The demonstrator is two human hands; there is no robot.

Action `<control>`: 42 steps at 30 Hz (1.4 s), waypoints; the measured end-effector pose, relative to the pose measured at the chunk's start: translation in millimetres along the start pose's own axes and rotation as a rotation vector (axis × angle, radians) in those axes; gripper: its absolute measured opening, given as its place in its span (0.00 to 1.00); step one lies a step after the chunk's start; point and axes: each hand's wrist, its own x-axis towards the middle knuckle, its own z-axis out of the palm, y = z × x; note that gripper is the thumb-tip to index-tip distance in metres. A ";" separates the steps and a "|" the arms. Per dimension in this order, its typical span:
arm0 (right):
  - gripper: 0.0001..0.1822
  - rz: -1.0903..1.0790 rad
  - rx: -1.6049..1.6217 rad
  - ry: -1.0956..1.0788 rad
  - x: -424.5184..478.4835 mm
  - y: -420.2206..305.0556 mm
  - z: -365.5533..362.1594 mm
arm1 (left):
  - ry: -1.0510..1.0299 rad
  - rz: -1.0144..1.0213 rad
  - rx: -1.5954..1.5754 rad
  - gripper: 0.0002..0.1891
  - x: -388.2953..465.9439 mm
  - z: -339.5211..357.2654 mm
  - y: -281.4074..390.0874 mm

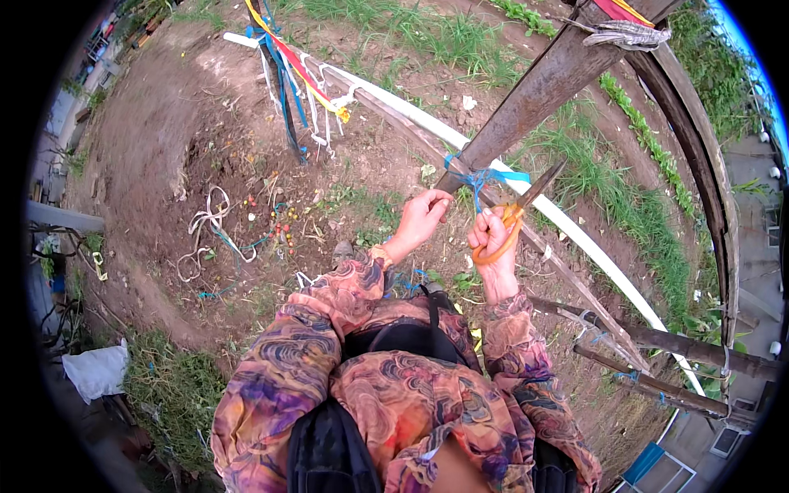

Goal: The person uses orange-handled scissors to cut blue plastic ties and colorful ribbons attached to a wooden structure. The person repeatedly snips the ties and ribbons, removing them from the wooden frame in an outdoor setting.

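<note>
My right hand [491,241] grips scissors [513,227] by their orange handles, with the dark blades pointing up and to the right. Its thumb and forefinger are at the lower end of a blue strip [478,196]. That strip hangs from a blue tie [482,177] knotted around a wooden post [542,92], a thin wooden rail [407,126] and a white pipe [425,123]. Just left of the post's lower part is my left hand [422,215], fingers curled inward; whether something is pinched in them cannot be made out.
At the upper left, blue, white and red-yellow strips [311,86] hang from a dark stake [280,92]. A pale cord [212,215] and small reddish fruits [283,231] lie on the soil. Wooden poles [653,345] cross at the right. Grass [616,197] grows beyond the pipe.
</note>
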 end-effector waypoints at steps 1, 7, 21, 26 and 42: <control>0.09 -0.009 0.085 0.009 -1.9 5.5 -1.4 | -0.018 -0.031 -0.061 0.09 1.8 1.8 4.2; 0.08 -0.028 0.241 0.030 -36.8 27.7 -23.7 | -0.081 -0.059 -0.203 0.08 6.5 13.3 22.2; 0.11 -0.486 -0.457 0.181 -69.6 -30.5 -49.5 | -0.059 -0.082 -0.316 0.24 32.2 -15.9 53.3; 0.11 -0.563 -1.237 0.423 -33.2 -60.6 -79.2 | -0.104 -0.013 -0.429 0.23 47.5 -12.3 62.5; 0.15 -0.296 -1.805 0.349 -24.1 -81.7 -76.9 | 0.316 0.298 0.159 0.16 4.1 -15.4 42.9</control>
